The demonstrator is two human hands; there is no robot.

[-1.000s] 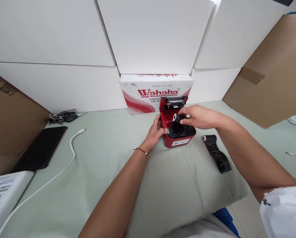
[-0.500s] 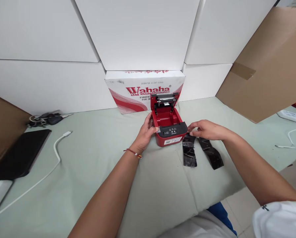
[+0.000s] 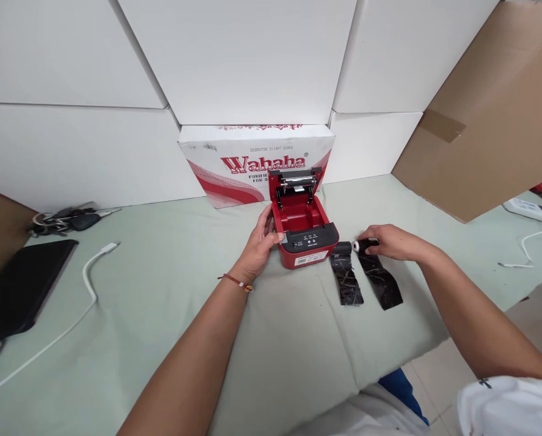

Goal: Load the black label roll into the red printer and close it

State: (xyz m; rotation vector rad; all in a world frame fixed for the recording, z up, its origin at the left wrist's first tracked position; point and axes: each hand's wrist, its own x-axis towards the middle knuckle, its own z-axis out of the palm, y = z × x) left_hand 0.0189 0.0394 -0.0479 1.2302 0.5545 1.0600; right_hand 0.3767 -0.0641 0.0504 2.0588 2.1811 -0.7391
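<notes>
- Red, boxy plastic printer (image 3: 304,236) stands on the pale green cloth (image 3: 280,339), just off the view's centre toward four o'clock. Step in hand, as I judge it: bracing it, lid up, while what lies beside it is handled. The next move seems to call for a steady hold here and gentle finger control around its three o'clock, without tugging anything loose.
- Left hand (image 3: 256,245), at the printer's nine o'clock, grasps its side, thumb on the front corner.
- Printer's looks: lid raised at twelve, red bay exposed, black front panel with white markings, white label facing six.
- Creased, glossy black film ribbon (image 3: 347,278) lies at four o'clock, just beside the printer.
- Second glossy black film ribbon (image 3: 382,284) lies right of it, tail toward five, white-cored at its rolled upper end.
- Right hand (image 3: 392,242), at three o'clock, touches that rolled end; whether it grips or lets go, I cannot tell.
</notes>
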